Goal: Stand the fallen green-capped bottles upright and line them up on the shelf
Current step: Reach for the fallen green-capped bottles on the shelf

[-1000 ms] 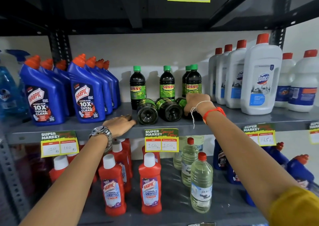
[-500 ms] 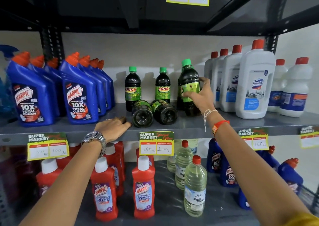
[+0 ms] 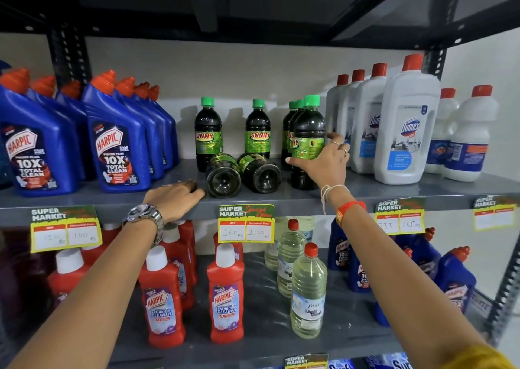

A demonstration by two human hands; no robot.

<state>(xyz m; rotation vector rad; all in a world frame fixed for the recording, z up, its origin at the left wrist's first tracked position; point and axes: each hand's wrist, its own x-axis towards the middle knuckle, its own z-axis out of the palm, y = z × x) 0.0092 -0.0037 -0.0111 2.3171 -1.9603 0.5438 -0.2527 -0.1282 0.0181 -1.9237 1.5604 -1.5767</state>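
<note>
Head view: the long grey metal shelf (image 3: pixel 394 191) runs across the middle of the frame. On it, right of centre, the right hand (image 3: pixel 323 163) wraps around a dark round bottle with a green cap (image 3: pixel 308 132), standing straight up, cap on top. This looks like the standing-up step. Next, I think, come the two dark fallen bottles (image 3: pixel 243 173) at centre; they lie long-ways, bottoms facing us. The left hand (image 3: pixel 174 199) rests flat, holding nothing.

Five green-capped bottles (image 3: pixel 308 140) stand upright, two fallen bottles (image 3: pixel 223 175) lie beside them.
</note>
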